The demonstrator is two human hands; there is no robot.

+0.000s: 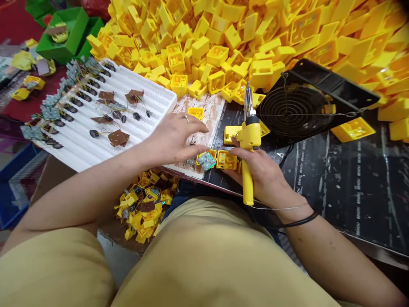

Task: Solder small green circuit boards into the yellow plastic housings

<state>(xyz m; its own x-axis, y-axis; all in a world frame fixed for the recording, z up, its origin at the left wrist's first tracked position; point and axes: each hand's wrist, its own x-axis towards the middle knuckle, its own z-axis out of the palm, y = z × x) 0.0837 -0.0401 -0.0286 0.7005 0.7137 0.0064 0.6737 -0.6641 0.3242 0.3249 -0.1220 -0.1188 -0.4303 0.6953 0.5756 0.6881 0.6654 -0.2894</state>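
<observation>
Counts: one soldering iron (249, 138), yellow, tip up; one green-edged circuit board (206, 161) at the counter's (326, 183) near edge, wires beside it; one open yellow casing (226, 160) just to its right; a second casing (231, 134) just beyond that, a third (195, 113) past the left fingers; one black fan (287, 111) with a ring guard, tilted, to the right; yellow shells (230, 38) heaped along the far side, too many to count; one white ridged sheet (153, 87) at left, bearing four clusters of brown boards (117, 138), some perhaps doubled, and about five loose black discs (93, 133); a crowded row of wired grey boards (50, 113) along its left edge, uncountable; at least two green trays (65, 32) at upper left; one pile of yellow parts (143, 209) below the counter.

Grips: left hand (179, 138) palm down, ring on one finger, grip open wide, thumb and forefinger well parted, nothing seen between; thumb tip close to the circuit board, contact cannot be told; right hand (265, 172) closed about the soldering iron, handle slanting down in front of the palm; its thumb lies over the open casing's upper right corner, pressure unclear; black band (300, 220) at that wrist.
</observation>
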